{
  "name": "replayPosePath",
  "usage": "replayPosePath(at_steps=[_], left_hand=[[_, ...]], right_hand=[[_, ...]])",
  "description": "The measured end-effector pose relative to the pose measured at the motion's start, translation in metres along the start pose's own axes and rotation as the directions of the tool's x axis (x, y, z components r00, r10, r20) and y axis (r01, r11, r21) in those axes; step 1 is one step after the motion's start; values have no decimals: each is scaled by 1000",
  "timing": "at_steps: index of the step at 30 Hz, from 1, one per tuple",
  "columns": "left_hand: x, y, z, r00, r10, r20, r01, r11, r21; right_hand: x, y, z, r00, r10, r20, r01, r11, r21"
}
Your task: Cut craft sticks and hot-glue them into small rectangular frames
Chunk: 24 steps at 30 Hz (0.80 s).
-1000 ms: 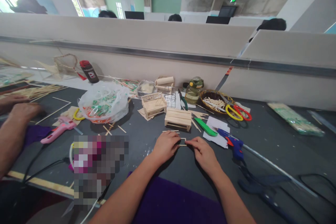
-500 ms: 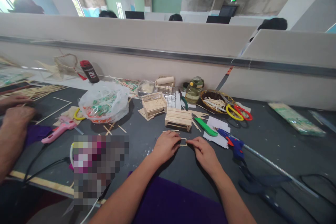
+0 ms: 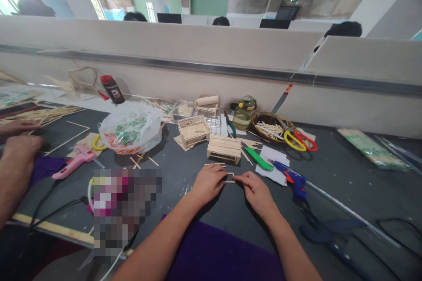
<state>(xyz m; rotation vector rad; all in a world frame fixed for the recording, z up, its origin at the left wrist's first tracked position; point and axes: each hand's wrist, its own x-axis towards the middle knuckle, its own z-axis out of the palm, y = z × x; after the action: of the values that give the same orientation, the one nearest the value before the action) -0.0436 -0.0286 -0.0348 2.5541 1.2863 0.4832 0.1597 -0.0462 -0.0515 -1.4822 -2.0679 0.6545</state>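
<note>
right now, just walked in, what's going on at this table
A person's left hand and right hand are at a small wooden-stick frame on the dark tabletop; the left fingers hide its left end, and the right fingertips are at its right end. Beyond it stands a slatted wooden miniature. A green utility knife and a blue glue gun lie to the right, unheld. Far left, a co-worker's hands are beside thin sticks.

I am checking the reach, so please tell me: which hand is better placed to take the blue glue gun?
Probably the right hand: the blue glue gun lies to its right. The left hand is farther away, at the other side of the small stick frame.
</note>
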Motion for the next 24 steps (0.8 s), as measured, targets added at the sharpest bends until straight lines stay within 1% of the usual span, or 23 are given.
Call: replayPosePath(at_steps=[6,20,24], left_hand=[[0,0,-1,1000,-10,13,10,1000,-12],[0,1,0,1000,-15,5,15,1000,-11],[0,2,-1,1000,-18,11,18,1000,-16]], right_hand=[[0,1,-1,1000,-2,-7,2,999,49],[-1,0,-2,1000,5,-1,-5,999,42],[-1,1,-2,1000,0,-31,3,996,88]])
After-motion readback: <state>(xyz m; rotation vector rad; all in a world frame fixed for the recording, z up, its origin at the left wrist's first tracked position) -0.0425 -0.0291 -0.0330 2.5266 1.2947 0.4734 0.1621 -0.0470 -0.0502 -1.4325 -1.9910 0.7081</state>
